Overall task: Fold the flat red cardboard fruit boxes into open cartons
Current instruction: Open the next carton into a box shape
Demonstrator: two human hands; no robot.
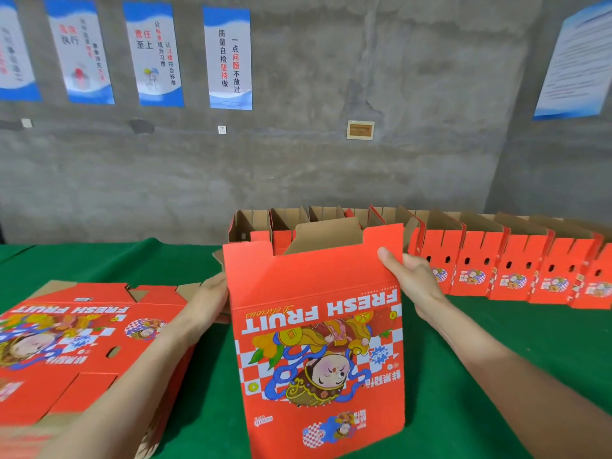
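We found the red fruit box (318, 326) standing on end in the middle of the table (496, 359), towards its near edge. Its printed panel faced us. We could not tell whether its lower edge rested on the green cloth.

Its long axis ran up and down. The print was upside down, with "FRESH FRUIT" inverted, so the box's printed top pointed down at the table and its notched flaps pointed up. Behind the front panel a brown inner flap showed above the rim, so we judged the tube to be partly opened rather than flat.

The box lay between the two hands, and that was the relation the next move turned on. The right hand (407, 279) gripped the upper right edge, with the thumb laid on the red face and the fingers curled behind. The left hand (212, 293) met the left edge at about the same height. Its fingers were hidden behind the cardboard, so we could not tell whether it gripped or only pressed. Neither hand was plainly nearer, as each held its own side.

We judged that squaring the carton called for pushing those two upright edges towards each other.

The stack of flat boxes (82, 342) lay at the table's left edge, just beside the left forearm. The row of folded cartons (496, 266) stood along the far edge, running off to the right.
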